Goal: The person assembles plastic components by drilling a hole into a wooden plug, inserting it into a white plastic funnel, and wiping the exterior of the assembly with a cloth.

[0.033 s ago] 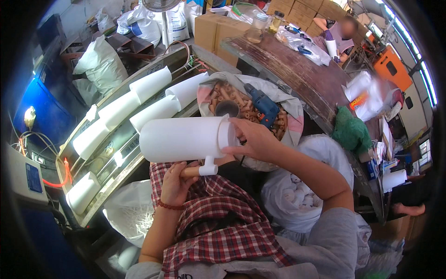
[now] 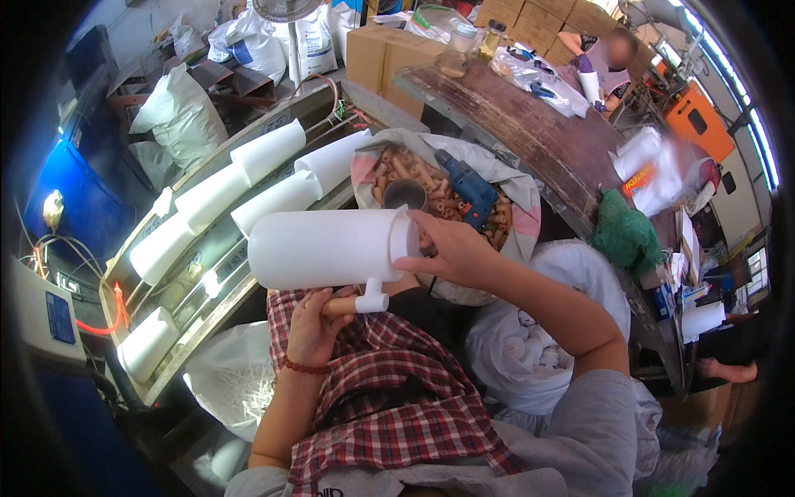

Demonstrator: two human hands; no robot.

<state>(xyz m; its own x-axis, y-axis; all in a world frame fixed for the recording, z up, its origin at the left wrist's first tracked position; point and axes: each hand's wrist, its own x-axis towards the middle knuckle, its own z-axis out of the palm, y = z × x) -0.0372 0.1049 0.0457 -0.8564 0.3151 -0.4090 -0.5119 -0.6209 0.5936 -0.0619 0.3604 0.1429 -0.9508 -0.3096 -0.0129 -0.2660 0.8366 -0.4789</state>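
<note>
A white plastic cylinder (image 2: pixel 323 248) lies on its side over my lap, its narrower collared end to the right. From its near side, close to that end, a short white stub sticks out and joins a tan tube-shaped handle (image 2: pixel 339 306). My left hand (image 2: pixel 313 325) is closed round the handle's left end. At the collar, my right hand (image 2: pixel 451 250) grips the rim between thumb and fingers; some fingertips are hidden at the end of the cylinder. Just beyond, a sack (image 2: pixel 523 203) holds many tan tubes, with a blue power drill (image 2: pixel 470 189) lying on them.
Several white cylinders (image 2: pixel 211 199) sit on rods along a frame at the left. A bag of small white parts (image 2: pixel 534 344) is by my right elbow, a bag of white strips (image 2: pixel 240 389) at my left. Beyond stands a brown table (image 2: pixel 513 108); a person (image 2: pixel 609 66) works behind it.
</note>
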